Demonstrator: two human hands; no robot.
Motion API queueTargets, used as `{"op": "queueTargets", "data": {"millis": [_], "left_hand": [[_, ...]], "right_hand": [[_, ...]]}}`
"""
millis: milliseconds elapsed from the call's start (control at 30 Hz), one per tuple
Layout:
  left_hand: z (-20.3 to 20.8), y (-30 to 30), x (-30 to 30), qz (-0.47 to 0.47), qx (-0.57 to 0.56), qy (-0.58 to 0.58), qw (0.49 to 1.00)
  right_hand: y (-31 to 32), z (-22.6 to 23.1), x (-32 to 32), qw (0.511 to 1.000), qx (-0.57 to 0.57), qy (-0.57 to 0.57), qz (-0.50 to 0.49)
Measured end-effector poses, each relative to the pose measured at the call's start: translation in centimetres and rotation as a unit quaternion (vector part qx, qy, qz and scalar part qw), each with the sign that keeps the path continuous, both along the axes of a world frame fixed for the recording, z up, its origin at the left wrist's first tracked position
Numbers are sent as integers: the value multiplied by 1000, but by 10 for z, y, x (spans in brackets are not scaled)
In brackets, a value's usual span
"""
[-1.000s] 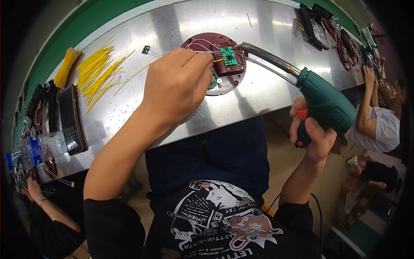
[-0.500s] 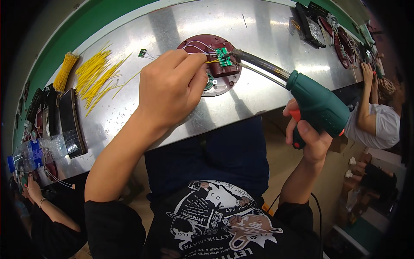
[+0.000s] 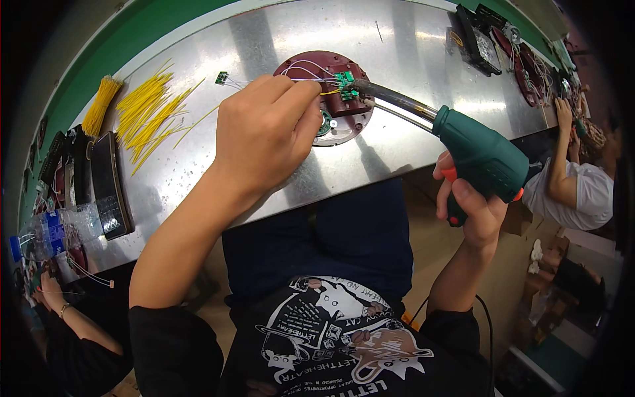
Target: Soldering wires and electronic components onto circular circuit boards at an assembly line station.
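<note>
**Soldering tip now at the green board**

Moved since the earlier frame: soldering gun shifted left, metal tip now touching or almost touching the small green circuit board.

Far left: bundle of yellow wires, then loose yellow wires spread on the metal table. Left hand closed narrow, pinching one yellow wire just left of the board; pinch itself hidden, probably thumb and forefinger. Dark red round disc carrying the board, lying flat near table middle. Right hand wrapped tight around the green gun handle, off the table edge. Gun long axis running from lower right up-left to the board. Left hand nearer to board.
</note>
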State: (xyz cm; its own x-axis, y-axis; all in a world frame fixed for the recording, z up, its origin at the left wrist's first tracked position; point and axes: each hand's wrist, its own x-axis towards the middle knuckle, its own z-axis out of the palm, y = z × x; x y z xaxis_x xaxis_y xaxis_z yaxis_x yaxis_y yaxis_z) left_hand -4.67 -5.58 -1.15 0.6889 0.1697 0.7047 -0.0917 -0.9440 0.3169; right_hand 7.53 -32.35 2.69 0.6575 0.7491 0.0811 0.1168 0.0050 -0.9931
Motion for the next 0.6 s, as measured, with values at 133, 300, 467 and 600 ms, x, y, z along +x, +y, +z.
{"op": "queueTargets", "data": {"millis": [133, 300, 467, 600], "left_hand": [[5, -2, -4, 5, -5, 45, 999], [5, -1, -6, 7, -2, 42, 999], [2, 0, -2, 4, 4, 33, 999], [-1, 2, -2, 3, 11, 4, 1000]], "right_hand": [[0, 1, 0, 1000, -4, 13, -3], [5, 0, -2, 998, 25, 51, -21], [5, -8, 1, 993, 24, 114, -29], [7, -11, -2, 996, 34, 68, -39]]}}
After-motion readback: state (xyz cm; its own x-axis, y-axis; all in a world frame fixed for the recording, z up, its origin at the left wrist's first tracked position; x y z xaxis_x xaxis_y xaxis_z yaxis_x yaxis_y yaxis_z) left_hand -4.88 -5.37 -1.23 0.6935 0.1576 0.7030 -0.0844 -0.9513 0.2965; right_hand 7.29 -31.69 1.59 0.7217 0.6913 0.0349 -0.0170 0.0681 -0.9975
